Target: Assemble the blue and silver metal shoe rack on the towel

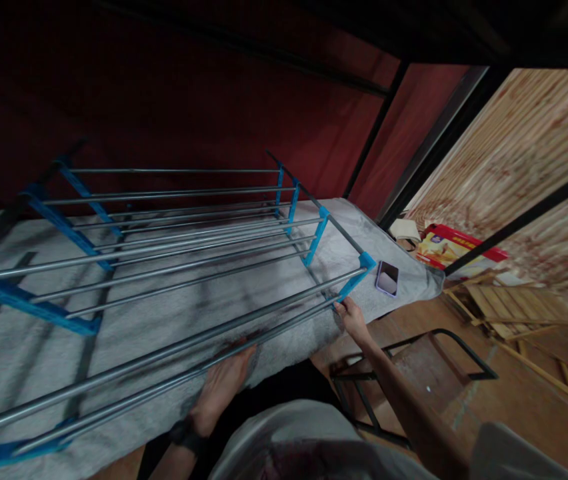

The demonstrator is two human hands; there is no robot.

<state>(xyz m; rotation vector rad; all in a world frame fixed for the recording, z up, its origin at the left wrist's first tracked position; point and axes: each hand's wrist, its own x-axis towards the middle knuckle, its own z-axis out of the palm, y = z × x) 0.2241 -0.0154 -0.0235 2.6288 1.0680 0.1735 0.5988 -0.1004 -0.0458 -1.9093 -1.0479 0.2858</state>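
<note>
A rack of grey metal rods [179, 343] joined by blue plastic brackets [318, 235] lies along a table with a grey cloth [274, 283]. My right hand [353, 321] is closed at the near right corner, its fingers pinching the lower end of a blue bracket where a rod meets it. Below the nearest rods, my left hand [225, 381] rests close to the cloth's front edge. Its fingers pass behind the rods and are partly hidden and blurred, so their grip is unclear. Dark bars [347, 235] run across the bracket ends.
A phone [387, 279] lies on the cloth right of the rack. Beyond it are a red and yellow box [444, 248] and a folded wooden piece [514, 310]. A metal-framed chair [427, 367] stands beside me. Black frame posts and a dark red wall [164, 100] bound the table.
</note>
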